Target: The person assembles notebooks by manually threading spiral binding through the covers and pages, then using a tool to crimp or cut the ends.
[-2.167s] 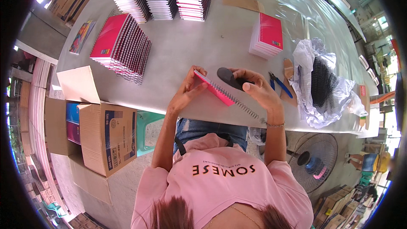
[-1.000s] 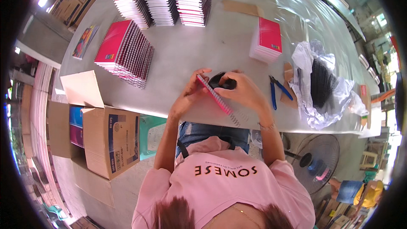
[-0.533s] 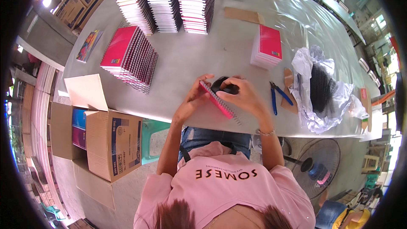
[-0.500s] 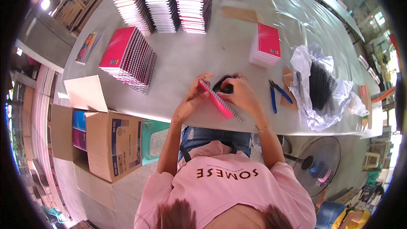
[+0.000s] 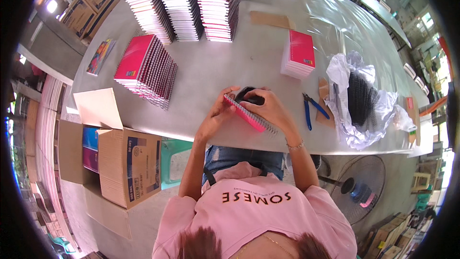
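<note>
My left hand (image 5: 221,111) grips a pink notebook (image 5: 252,123) near the table's front edge, its thumb along the bound edge. A wire spiral (image 5: 250,114) runs through that edge, and its loose tail sticks out past the notebook's lower right end. My right hand (image 5: 271,109) is closed with its fingers curled over a black rounded object (image 5: 246,92) beside the spiral. The fingers partly hide this object, so its kind cannot be told. To the right lie blue-handled cutting pliers (image 5: 314,109), jaws toward the far side.
Pink spiral notebooks (image 5: 136,58) are stacked at left, behind them tall notebook stacks (image 5: 218,7). Another pink stack (image 5: 300,53) stands right of centre. Crumpled white wrapping (image 5: 342,129) holds black spirals (image 5: 360,98). An open carton (image 5: 143,165) and a fan (image 5: 359,189) are below the table.
My right hand has shifted slightly along the spiral, its fingers lying flatter over the black object. The notebook has tilted a little and shows more of its spiral. The head view has shifted slightly.
</note>
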{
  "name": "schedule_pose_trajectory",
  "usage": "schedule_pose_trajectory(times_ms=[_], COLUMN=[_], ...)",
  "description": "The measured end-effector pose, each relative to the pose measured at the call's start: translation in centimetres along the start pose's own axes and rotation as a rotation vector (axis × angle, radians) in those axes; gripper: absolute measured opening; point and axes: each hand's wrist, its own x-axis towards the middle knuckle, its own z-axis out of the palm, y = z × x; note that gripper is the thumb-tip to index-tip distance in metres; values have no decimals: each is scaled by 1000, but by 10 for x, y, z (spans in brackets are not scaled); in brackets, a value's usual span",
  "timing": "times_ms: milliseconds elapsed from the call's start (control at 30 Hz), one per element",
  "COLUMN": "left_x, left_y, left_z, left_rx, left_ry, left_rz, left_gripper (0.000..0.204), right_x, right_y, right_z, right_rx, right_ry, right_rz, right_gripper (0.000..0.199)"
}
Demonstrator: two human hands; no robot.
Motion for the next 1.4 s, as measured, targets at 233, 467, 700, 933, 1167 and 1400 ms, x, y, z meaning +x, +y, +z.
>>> schedule_pose_trajectory(times_ms=[233, 467, 700, 933, 1167, 1400], left_x=[-1, -4, -4, -12, -11, -16], left_y=[-14, -15, -15, -22, -8, -7], left_z=[3, 45, 41, 32, 33, 27], left_rx=[294, 276, 302, 432, 518, 612], left_ry=[191, 455, 451, 471, 468, 411], left_rz=[91, 182, 172, 196, 233, 281], left_gripper=[30, 26, 27, 24, 19, 21], right_x=[-10, -86, -101, -94, -99, -85], right_y=[40, 75, 83, 20, -29, -21], right_z=[-25, -54, -72, -40, 21, 43], right_rx=[-396, -885, -862, -210, -198, -340], right_ry=[394, 687, 646, 747, 364, 341], right_rz=[-173, 338, 310, 6, -178, -282], right_gripper=[54, 61, 70, 57, 61, 61])
